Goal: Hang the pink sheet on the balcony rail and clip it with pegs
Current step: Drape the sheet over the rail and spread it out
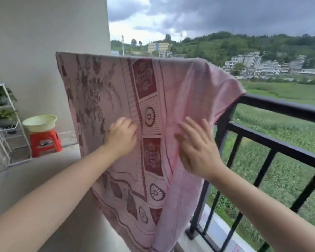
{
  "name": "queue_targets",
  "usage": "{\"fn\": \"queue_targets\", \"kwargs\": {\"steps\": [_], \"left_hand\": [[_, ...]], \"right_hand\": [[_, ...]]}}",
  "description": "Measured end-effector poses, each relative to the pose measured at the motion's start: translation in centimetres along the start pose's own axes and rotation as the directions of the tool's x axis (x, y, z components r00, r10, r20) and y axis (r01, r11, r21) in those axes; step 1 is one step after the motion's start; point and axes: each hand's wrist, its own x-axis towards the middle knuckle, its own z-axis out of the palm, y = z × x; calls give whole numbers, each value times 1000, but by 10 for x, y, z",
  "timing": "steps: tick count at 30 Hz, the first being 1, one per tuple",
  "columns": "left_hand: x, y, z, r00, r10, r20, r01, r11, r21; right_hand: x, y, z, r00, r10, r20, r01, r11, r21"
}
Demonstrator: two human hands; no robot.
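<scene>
The pink sheet [116, 99], patterned with dark red flowers and squares, hangs draped over the black balcony rail [284, 108], covering its left stretch up to the wall. My left hand [122, 136] lies against the hanging cloth with its fingers curled, knuckles toward me. My right hand [196, 148] rests on the sheet's right fold with its fingers spread and straight. No pegs are visible in this view.
A pale green basin [39, 122] sits on a red plastic stool [45, 142] by the wall at left. Beside it stands a white wire rack [6, 124] with potted plants. Black railing bars [265, 168] run right, with fields and buildings beyond.
</scene>
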Motion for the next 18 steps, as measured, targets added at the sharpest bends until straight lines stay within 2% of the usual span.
{"fn": "queue_targets", "kwargs": {"steps": [1, 2, 4, 7, 9, 10, 13, 18], "left_hand": [[-7, -20, 9, 997, -49, 54, 49, 999, 7], [-16, -39, 16, 989, -104, 103, 104, 995, 1], [-33, -79, 27, 966, -217, 139, 220, 976, -2], [-56, -145, 46, 932, -276, 237, 270, 961, 56], [-69, -193, 52, 916, -283, 283, 272, 959, 80], [-73, -213, 53, 904, -298, 305, 280, 955, 102], [-88, -283, 49, 820, -399, 411, 342, 917, 208], [-107, -388, 56, 727, -508, 461, 437, 861, 260]], "right_hand": [[0, -15, 18, 990, 12, 138, -11, 1000, -11], [4, -28, 37, 950, 53, 308, -48, 999, -22], [20, -55, 77, 816, 137, 561, -159, 987, -11], [50, -94, 145, 615, 179, 768, -305, 952, 23], [77, -125, 193, 531, 176, 829, -343, 939, 20], [92, -138, 211, 510, 177, 842, -354, 935, 18], [145, -188, 273, 501, 157, 851, -368, 929, 45], [218, -262, 359, 498, 112, 860, -407, 906, 118]]}}
